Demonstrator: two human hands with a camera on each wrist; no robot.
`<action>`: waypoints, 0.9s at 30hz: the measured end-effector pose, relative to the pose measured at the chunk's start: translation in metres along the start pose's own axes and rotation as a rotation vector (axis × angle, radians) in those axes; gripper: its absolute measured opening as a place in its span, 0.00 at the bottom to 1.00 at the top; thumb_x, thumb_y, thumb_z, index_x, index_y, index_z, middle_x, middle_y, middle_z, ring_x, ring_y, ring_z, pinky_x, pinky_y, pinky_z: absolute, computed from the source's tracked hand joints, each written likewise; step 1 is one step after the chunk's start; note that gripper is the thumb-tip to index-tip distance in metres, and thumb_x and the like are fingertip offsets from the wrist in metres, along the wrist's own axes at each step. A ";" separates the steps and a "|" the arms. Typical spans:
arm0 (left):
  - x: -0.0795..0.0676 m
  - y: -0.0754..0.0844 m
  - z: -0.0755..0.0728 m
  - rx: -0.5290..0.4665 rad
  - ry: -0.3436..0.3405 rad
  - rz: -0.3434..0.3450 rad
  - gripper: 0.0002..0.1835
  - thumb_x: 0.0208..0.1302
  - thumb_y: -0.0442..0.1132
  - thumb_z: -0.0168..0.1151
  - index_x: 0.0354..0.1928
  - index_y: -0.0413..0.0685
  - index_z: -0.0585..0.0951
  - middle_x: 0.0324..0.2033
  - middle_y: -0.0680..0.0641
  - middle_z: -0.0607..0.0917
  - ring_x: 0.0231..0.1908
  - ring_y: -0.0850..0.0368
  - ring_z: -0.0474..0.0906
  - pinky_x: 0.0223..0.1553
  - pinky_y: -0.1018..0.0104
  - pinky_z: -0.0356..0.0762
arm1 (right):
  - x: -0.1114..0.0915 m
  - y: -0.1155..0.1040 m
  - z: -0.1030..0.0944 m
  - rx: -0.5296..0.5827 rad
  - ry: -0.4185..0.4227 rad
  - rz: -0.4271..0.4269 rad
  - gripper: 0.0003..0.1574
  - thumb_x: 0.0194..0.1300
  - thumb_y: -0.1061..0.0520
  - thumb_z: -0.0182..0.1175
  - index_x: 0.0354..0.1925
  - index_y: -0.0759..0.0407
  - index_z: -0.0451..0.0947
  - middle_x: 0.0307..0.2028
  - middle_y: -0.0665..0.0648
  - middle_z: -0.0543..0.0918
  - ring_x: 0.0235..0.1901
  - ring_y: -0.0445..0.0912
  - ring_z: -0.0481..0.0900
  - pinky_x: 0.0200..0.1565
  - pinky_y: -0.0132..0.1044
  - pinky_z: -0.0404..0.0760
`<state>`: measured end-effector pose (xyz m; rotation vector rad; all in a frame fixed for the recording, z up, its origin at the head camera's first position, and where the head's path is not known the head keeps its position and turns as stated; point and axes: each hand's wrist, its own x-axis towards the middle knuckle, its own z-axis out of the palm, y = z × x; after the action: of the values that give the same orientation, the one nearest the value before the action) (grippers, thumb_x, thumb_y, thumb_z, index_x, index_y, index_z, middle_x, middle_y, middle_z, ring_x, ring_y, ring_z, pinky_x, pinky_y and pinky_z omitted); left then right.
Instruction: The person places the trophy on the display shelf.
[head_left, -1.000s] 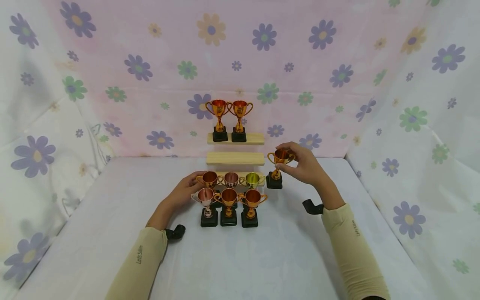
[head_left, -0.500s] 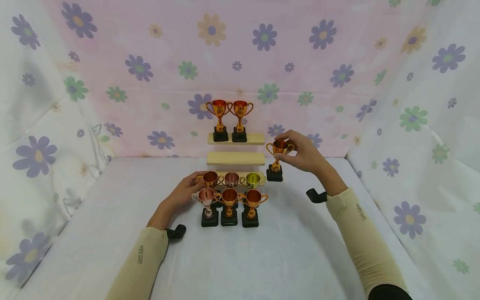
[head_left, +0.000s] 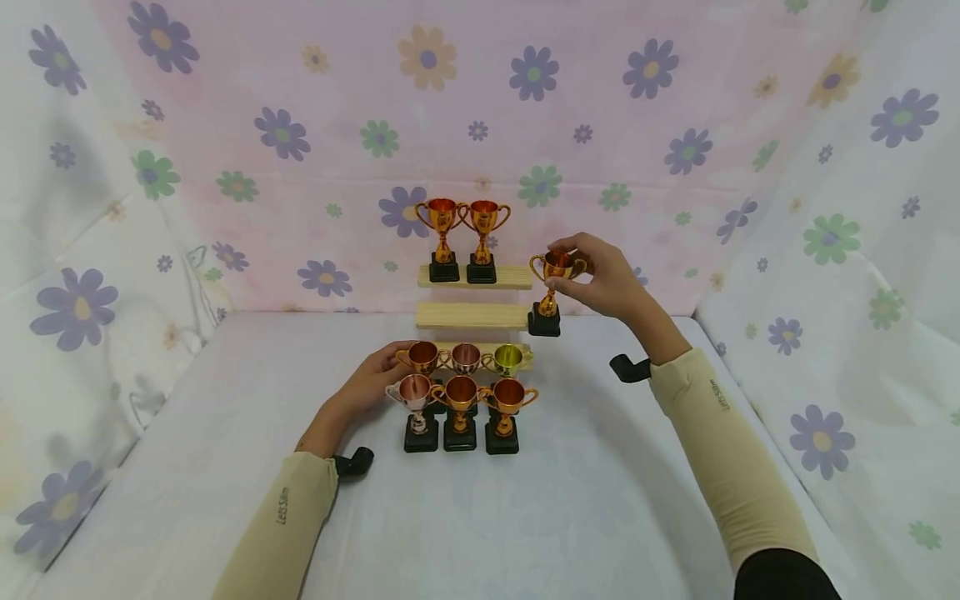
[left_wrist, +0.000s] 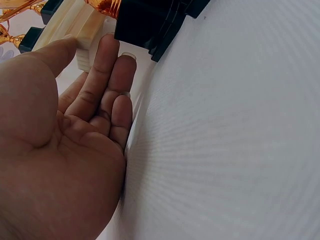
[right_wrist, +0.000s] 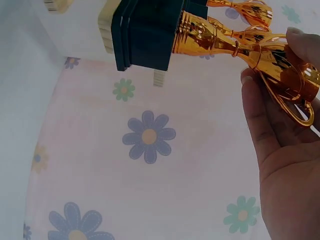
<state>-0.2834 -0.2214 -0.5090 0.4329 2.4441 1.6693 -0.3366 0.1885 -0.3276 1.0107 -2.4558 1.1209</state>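
My right hand (head_left: 603,277) grips a small gold trophy cup (head_left: 557,265) at its bowl and handle, thumb and fingers round it. The black base (head_left: 544,320) of that trophy overlaps the right end of the wooden middle step (head_left: 472,315) in the head view. Two matching trophies (head_left: 443,215) stand upright on the top step (head_left: 513,277). My left hand (head_left: 363,382) lies at the left end of the bottom step, partly hidden behind trophies in the head view. In the left wrist view its fingers (left_wrist: 95,85) extend loosely along the wooden step's end (left_wrist: 90,30).
Two rows of trophies stand in front of the stand: a gold, a pink and a yellow-green one (head_left: 507,358) behind, a silver-pink one (head_left: 415,392) and two gold ones (head_left: 506,398) before them. A white cloth covers the table (head_left: 480,525); flowered cloth (head_left: 337,83) hangs around.
My right hand has lifted the gold trophy upward and slightly left, from beside the bottom step to the middle step's right end. The left hand has stayed in place.
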 end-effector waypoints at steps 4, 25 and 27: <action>0.000 0.000 0.000 -0.004 0.000 -0.015 0.26 0.82 0.47 0.57 0.77 0.50 0.71 0.64 0.42 0.84 0.67 0.40 0.76 0.74 0.34 0.60 | 0.008 -0.002 -0.002 -0.025 0.008 0.015 0.31 0.68 0.59 0.74 0.66 0.62 0.78 0.54 0.60 0.84 0.48 0.50 0.83 0.52 0.41 0.83; 0.001 -0.001 0.001 -0.021 -0.002 -0.020 0.26 0.82 0.48 0.58 0.76 0.52 0.72 0.65 0.42 0.83 0.71 0.38 0.72 0.75 0.30 0.54 | 0.049 -0.013 -0.006 -0.061 0.028 0.096 0.33 0.71 0.55 0.72 0.68 0.64 0.74 0.58 0.62 0.81 0.52 0.54 0.81 0.58 0.57 0.81; 0.001 -0.001 0.001 -0.026 -0.008 -0.013 0.26 0.82 0.48 0.57 0.76 0.51 0.71 0.66 0.41 0.82 0.72 0.38 0.71 0.75 0.30 0.54 | 0.052 -0.013 -0.007 -0.071 0.024 0.104 0.33 0.71 0.55 0.72 0.68 0.64 0.74 0.58 0.62 0.81 0.52 0.54 0.81 0.58 0.56 0.81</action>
<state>-0.2845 -0.2206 -0.5102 0.4182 2.4109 1.6887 -0.3658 0.1621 -0.2904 0.8527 -2.5352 1.0622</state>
